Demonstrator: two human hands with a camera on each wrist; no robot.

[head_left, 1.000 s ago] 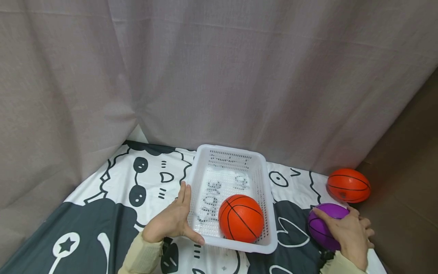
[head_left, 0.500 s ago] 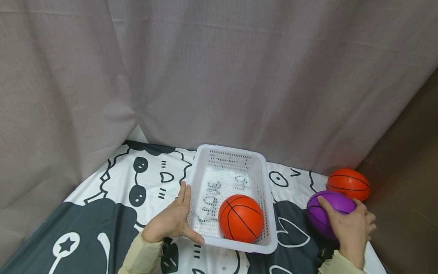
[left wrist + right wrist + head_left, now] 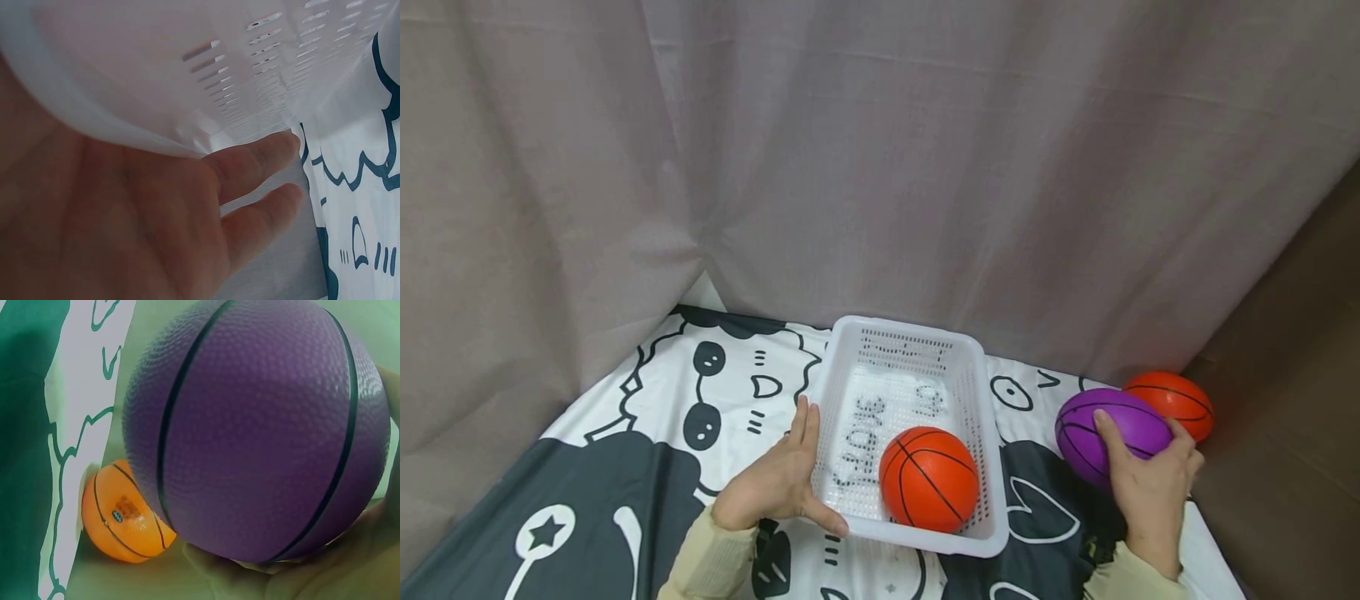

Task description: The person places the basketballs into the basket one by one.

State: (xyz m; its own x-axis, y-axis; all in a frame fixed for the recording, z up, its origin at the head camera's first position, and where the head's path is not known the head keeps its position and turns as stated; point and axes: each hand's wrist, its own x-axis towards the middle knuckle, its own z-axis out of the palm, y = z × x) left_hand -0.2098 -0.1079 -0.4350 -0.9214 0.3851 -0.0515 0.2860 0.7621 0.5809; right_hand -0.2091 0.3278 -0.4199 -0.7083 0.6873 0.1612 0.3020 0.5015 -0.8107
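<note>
Right hand: my right hand (image 3: 1153, 492) holds the purple ball (image 3: 262, 431), thumb and fingers spread around it.
Purple ball: it is near the right edge of the worktop (image 3: 613, 471); it seems to be lifted, but I cannot be sure.
Left hand: my left hand (image 3: 778, 487) has straight fingers along the left wall of the white basket (image 3: 1000, 500), with the thumb at its near left corner.
Good grip: I think the ball is round and wide, so I should press evenly and not squeeze with the fingertips only.
Good support: a light touch of the left hand should be enough that the basket does not slide.
Loose orange ball: the loose orange ball (image 3: 1178, 402) lies in the far right corner of the worktop; if I swing wide, I could push it.
Basket edges: the right rim is the closest to the purple ball, so any crossing should be high.
Basket room: the basketed orange ball (image 3: 928, 479) sits in the near right corner; the far half shows bare floor.
Worktop limits: the grey curtain (image 3: 880, 167) hangs along the far edge.
</note>
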